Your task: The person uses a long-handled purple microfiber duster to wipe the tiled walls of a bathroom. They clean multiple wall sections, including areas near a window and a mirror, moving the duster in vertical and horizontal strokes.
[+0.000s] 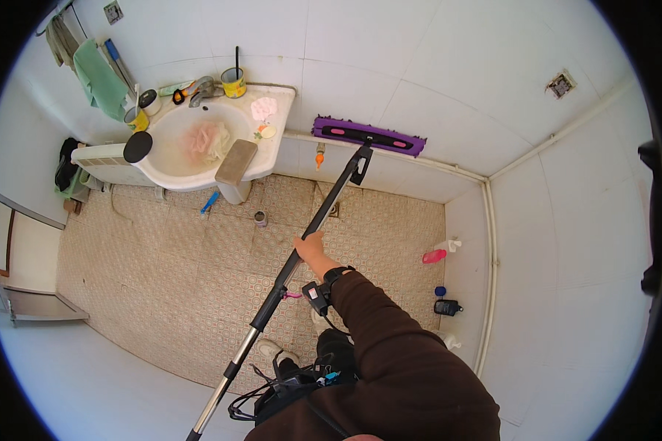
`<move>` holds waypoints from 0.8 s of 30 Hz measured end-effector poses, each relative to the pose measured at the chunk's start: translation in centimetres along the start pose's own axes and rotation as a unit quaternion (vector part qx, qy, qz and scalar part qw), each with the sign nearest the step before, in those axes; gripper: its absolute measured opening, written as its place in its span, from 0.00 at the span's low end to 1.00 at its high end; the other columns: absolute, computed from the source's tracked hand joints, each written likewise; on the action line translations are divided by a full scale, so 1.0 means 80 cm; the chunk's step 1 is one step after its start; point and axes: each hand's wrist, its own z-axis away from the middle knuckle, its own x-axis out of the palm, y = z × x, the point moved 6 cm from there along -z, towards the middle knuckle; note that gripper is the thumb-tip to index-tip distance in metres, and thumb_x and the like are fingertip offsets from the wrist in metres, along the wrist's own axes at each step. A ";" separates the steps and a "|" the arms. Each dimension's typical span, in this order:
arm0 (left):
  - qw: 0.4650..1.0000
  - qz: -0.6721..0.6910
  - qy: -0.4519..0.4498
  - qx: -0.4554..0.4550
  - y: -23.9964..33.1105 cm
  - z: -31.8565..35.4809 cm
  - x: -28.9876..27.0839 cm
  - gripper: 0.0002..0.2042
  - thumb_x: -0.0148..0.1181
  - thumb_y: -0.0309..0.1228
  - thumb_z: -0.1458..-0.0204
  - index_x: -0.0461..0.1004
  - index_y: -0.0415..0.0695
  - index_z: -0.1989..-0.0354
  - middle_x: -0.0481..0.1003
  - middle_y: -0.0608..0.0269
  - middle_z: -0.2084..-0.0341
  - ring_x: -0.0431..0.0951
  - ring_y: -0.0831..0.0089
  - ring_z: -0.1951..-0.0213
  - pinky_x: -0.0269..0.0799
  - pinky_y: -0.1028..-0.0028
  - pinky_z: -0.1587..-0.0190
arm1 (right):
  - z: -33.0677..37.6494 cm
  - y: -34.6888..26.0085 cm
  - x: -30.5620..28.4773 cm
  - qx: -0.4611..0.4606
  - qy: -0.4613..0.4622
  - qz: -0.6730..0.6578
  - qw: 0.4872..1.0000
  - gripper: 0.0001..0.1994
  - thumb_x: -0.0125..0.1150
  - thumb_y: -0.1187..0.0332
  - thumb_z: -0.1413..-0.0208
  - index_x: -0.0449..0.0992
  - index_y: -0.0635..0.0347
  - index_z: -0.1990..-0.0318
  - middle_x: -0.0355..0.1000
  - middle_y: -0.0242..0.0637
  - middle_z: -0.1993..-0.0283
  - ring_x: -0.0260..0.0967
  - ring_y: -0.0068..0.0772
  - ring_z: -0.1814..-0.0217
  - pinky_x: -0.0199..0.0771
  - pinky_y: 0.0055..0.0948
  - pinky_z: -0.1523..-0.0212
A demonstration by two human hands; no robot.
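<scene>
My right hand [312, 246] is closed around the black grip of a flat mop's long pole [276, 290]. That pole slants from the lower left up to the wall. At its far end, the mop head with a purple fringed pad [368, 137] lies against or close to the white wall, just above a thin white pipe [449, 167]. A pink hook-like piece sticks out of the pole below my hand. My right forearm, in a dark brown sleeve with a black wrist strap, comes in from the lower right. My left hand does not show.
A white washbasin [272, 165] at the back left holds a pink-white mesh puff [204, 141] and carries several items. On the tiled floor are a small can [261, 218] and a blue-handled tool [210, 202]. Bottles [434, 256] stand along the right wall. An orange-tipped tap [319, 158] sits below the mop head.
</scene>
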 end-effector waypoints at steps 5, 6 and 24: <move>0.998 0.035 0.048 -0.005 0.022 0.041 0.045 0.13 0.53 0.37 0.57 0.78 0.47 0.66 0.77 0.51 0.71 0.76 0.53 0.64 0.72 0.61 0.60 | -0.003 0.015 -0.027 0.017 0.015 -0.044 0.999 0.43 0.56 0.65 0.49 0.30 0.81 0.39 0.66 0.57 0.63 0.70 0.41 0.69 0.73 0.32 0.75; 0.998 0.040 0.050 -0.015 0.023 0.046 0.057 0.13 0.53 0.37 0.57 0.78 0.47 0.66 0.77 0.51 0.70 0.76 0.54 0.64 0.72 0.61 0.60 | -0.001 0.019 -0.031 0.022 0.000 -0.050 0.999 0.43 0.56 0.66 0.49 0.31 0.82 0.40 0.65 0.58 0.61 0.70 0.42 0.67 0.73 0.33 0.74; 0.971 0.151 0.119 0.139 0.091 -0.024 0.091 0.12 0.54 0.36 0.58 0.77 0.45 0.67 0.76 0.49 0.73 0.76 0.50 0.66 0.70 0.60 0.62 | 0.194 -0.152 -0.268 -0.248 0.116 -0.269 0.924 0.20 0.56 0.73 0.54 0.50 0.72 0.62 0.62 0.48 0.71 0.70 0.40 0.81 0.72 0.36 0.85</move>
